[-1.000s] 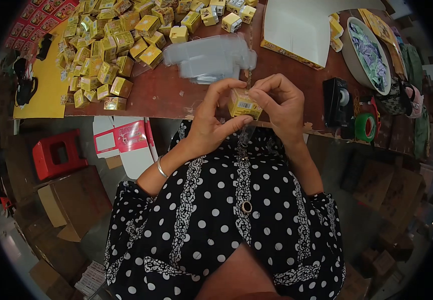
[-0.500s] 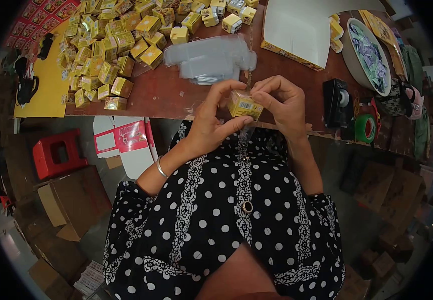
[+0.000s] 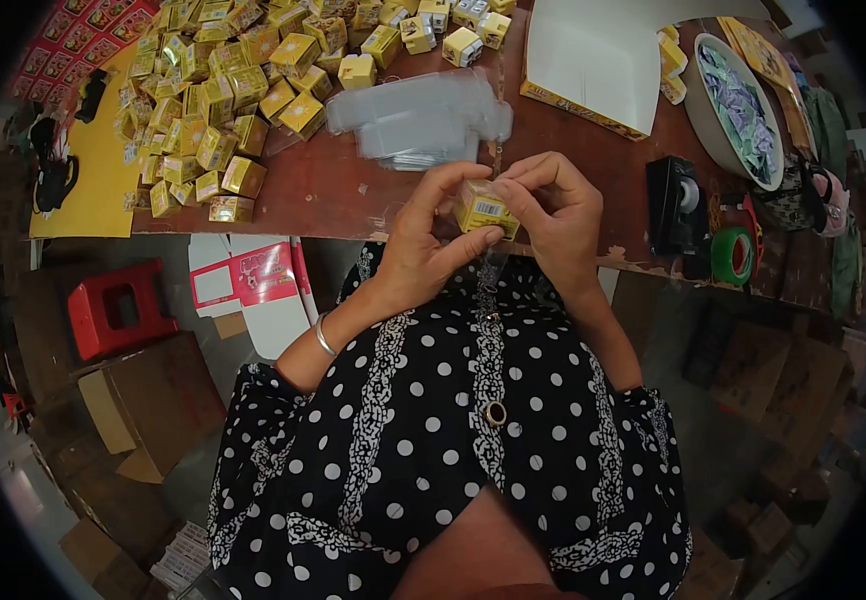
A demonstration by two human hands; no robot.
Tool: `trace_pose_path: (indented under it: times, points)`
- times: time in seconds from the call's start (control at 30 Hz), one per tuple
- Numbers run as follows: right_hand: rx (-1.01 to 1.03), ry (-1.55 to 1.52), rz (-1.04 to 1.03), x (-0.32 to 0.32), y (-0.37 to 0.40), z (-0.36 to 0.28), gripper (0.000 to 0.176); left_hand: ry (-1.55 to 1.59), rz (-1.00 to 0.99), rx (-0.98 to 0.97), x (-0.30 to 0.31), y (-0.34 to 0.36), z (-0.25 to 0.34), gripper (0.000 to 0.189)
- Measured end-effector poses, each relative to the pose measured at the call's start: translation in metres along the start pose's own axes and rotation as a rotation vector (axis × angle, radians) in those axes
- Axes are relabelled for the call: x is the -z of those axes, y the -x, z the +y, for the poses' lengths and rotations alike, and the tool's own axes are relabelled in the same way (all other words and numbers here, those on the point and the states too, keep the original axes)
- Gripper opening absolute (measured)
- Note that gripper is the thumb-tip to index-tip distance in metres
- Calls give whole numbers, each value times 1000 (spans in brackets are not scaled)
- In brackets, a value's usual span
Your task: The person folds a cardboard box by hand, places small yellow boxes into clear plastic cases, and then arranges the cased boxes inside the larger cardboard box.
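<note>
A small yellow box [image 3: 486, 212] with a barcode on a white patch sits between the two hands, just above the near edge of the worktop [image 3: 333, 190]. The left hand [image 3: 423, 235] grips it by its side and lower edge, while the right hand [image 3: 556, 205] has fingertips at its upper corner. It is tilted, barcode face turned toward the wearer. A clear plastic cover seems to wrap it, though the fingers hide part of the top.
</note>
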State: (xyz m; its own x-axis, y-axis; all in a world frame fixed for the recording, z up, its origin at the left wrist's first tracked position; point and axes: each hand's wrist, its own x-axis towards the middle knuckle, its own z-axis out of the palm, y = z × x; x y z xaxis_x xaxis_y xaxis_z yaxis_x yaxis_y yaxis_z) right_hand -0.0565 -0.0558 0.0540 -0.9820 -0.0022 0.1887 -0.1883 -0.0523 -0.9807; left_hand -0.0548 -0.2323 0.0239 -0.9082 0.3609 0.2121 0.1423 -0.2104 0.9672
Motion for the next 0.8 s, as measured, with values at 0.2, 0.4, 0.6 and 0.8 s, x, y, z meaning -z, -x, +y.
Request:
trace_pose_path:
  times: [0.2, 0.4, 0.6, 0.8]
  points:
    - [35, 58, -96, 10, -3, 9, 8, 35, 15, 18, 1, 2, -2, 48]
    - [188, -23, -199, 16, 0, 16, 4, 12, 52, -7, 3, 3, -2, 36]
    - [404, 283, -229, 20, -3, 19, 11, 37, 92, -58, 3, 2, -5, 35]
    - [32, -248, -161, -2, -5, 1, 34, -13, 80, -165, 14, -6, 9, 37]
